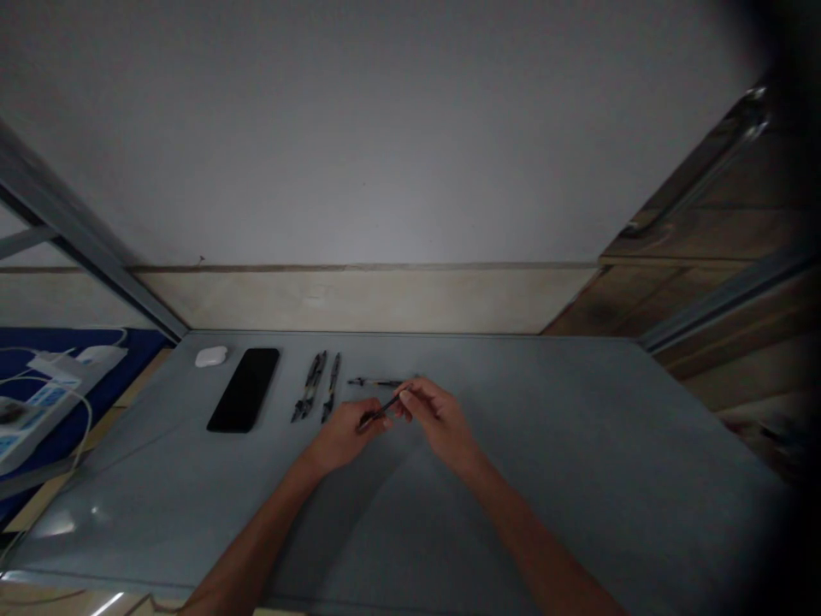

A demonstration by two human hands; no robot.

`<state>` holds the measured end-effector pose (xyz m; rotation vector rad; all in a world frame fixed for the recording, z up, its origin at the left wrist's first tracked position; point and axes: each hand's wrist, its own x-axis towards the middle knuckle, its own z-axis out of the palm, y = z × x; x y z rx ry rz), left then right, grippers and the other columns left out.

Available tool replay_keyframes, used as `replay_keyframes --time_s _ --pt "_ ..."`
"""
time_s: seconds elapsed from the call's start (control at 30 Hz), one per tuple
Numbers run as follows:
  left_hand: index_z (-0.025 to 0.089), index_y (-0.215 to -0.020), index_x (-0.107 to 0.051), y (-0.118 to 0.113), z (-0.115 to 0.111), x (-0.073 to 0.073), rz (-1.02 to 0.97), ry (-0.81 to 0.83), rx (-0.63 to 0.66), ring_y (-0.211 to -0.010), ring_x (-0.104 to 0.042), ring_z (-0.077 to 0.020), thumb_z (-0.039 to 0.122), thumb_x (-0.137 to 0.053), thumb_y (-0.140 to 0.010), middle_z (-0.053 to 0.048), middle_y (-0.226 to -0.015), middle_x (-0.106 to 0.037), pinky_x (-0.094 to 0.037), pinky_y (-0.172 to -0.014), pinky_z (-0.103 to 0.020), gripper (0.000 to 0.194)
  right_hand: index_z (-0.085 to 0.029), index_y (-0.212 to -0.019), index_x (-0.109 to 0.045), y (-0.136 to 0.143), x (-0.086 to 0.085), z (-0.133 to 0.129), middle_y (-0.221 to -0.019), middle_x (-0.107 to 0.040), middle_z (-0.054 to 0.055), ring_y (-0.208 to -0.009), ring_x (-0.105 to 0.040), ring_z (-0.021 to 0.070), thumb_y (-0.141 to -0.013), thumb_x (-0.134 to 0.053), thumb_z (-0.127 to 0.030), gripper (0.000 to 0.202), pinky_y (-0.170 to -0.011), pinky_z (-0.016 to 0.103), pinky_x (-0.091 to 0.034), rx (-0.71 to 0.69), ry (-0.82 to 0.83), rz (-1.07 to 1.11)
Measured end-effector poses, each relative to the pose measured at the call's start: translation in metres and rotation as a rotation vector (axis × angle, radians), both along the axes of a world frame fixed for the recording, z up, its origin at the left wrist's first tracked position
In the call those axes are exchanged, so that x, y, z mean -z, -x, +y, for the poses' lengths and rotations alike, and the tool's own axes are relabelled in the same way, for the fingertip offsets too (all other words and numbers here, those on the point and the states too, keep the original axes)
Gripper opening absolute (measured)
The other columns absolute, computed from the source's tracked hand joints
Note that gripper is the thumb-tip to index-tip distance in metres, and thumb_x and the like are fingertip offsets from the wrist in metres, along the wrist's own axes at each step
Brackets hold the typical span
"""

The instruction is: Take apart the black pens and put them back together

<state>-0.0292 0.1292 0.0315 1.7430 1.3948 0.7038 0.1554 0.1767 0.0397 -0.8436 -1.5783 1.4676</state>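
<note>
A pale wall [385,154] stands behind a grey table [609,445] that fills the lower part of the view. The two bare forearms come in over the near edge: the left forearm [269,526] slants up and to the right, the right forearm [526,522] slants up and to the left, so that they converge near the middle of the table. A white power strip [48,402] with cables lies off the table's left side, on something blue.

The left hand [345,435] is half closed, thumb and fingers gathered around the near end of a slim, dark, pen-like piece [386,408]. The right hand [440,417] is turned inward, its fingers bent and its fingertips pinched at the other end. The hands are close together, and the piece bridges them at a slant, rising toward the right hand.

A black phone [244,390] lies flat to the left, with a small white case [211,356] just beyond its left side. Between the phone and the hands lie a close-set group of pens [310,387] and, just beside it, a single pen [332,387]. Another pen [372,382] lies crosswise just beyond the hands, its right end partly hidden by the right hand.
</note>
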Motion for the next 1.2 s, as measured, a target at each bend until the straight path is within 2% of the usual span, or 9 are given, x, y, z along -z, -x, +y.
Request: replay_keyframes --time_s 0.23,0.4,0.57,0.73,0.87,0.93,1.07,1.2 --pt "0.017 -0.073 -0.051 0.000 0.000 -0.001 -0.039 0.026 -0.021 -0.060 -0.039 -0.0109 0.043 -0.053 -0.088 0.004 -0.064 -0.043 -0.029 -0.056 -0.022 0.030 -0.020 -0.089 -0.060 -0.004 -0.001 0.008 -0.070 -0.065 0.002 -0.064 -0.058 0.0155 -0.091 -0.053 -0.046 0.028 -0.062 0.028 -0.046 0.126 -0.017 0.003" --pt "0.017 -0.073 -0.049 -0.005 -0.001 0.002 -0.074 0.052 0.014 -0.059 -0.038 -0.0101 0.044 -0.054 -0.088 0.005 -0.064 -0.041 -0.027 -0.055 -0.022 0.031 -0.020 -0.089 -0.062 -0.002 0.004 0.005 -0.073 -0.064 0.002 -0.068 -0.062 0.0158 -0.092 -0.053 -0.043 0.024 -0.064 0.028 -0.047 0.011 -0.021 -0.020" --pt "0.014 -0.077 -0.055 -0.006 -0.002 0.006 -0.149 0.074 0.029 -0.062 -0.040 -0.0106 0.044 -0.059 -0.086 0.003 -0.067 -0.045 -0.030 -0.057 -0.022 0.031 -0.021 -0.090 -0.063 0.004 0.004 -0.005 -0.082 -0.066 0.002 -0.077 -0.064 0.0167 -0.094 -0.052 -0.037 0.020 -0.065 0.026 -0.046 -0.016 -0.153 -0.197" --pt "0.013 -0.104 -0.061 0.000 0.000 -0.001 -0.374 0.110 0.082 -0.075 -0.050 -0.0136 0.040 -0.057 -0.089 -0.003 -0.087 -0.059 -0.039 -0.067 -0.024 0.031 -0.021 -0.091 -0.062 0.001 0.001 -0.005 -0.081 -0.067 0.003 -0.076 -0.063 0.0168 -0.096 -0.047 -0.037 0.022 -0.060 0.025 -0.044 0.045 -0.182 -0.267" --pt "0.020 -0.133 -0.049 0.002 0.000 0.000 -0.475 0.129 0.170 -0.078 -0.052 -0.0135 0.036 -0.047 -0.095 -0.009 -0.110 -0.059 -0.041 -0.064 -0.024 0.041 -0.021 -0.091 -0.062 -0.004 -0.003 -0.001 -0.083 -0.066 0.003 -0.075 -0.062 0.0162 -0.096 -0.047 -0.038 0.023 -0.056 0.023 -0.042 0.122 -0.202 -0.266" --pt "0.023 -0.140 -0.041 0.001 -0.001 0.005 -0.499 0.142 0.179 -0.077 -0.053 -0.0128 0.036 -0.044 -0.097 -0.010 -0.118 -0.057 -0.042 -0.062 -0.024 0.045 -0.020 -0.090 -0.062 -0.005 -0.005 0.000 -0.083 -0.066 0.003 -0.073 -0.061 0.0158 -0.095 -0.047 -0.038 0.023 -0.054 0.022 -0.041 0.145 -0.218 -0.278" --pt "0.023 -0.137 -0.042 -0.002 0.000 0.011 -0.531 0.143 0.162 -0.070 -0.054 -0.0103 0.035 -0.046 -0.096 -0.011 -0.121 -0.057 -0.043 -0.063 -0.025 0.042 -0.021 -0.087 -0.063 -0.004 -0.005 0.000 -0.079 -0.066 0.002 -0.071 -0.060 0.0153 -0.094 -0.049 -0.036 0.022 -0.058 0.023 -0.043 0.139 -0.235 -0.286" --pt "0.017 -0.120 -0.051 -0.004 0.001 0.006 -0.575 0.119 0.067 -0.060 -0.046 -0.0076 0.038 -0.051 -0.094 -0.008 -0.101 -0.063 -0.039 -0.056 -0.022 0.033 -0.021 -0.090 -0.064 -0.004 -0.002 0.000 -0.085 -0.067 0.004 -0.077 -0.062 0.0163 -0.093 -0.052 -0.038 0.021 -0.062 0.024 -0.046 0.105 -0.202 -0.248"
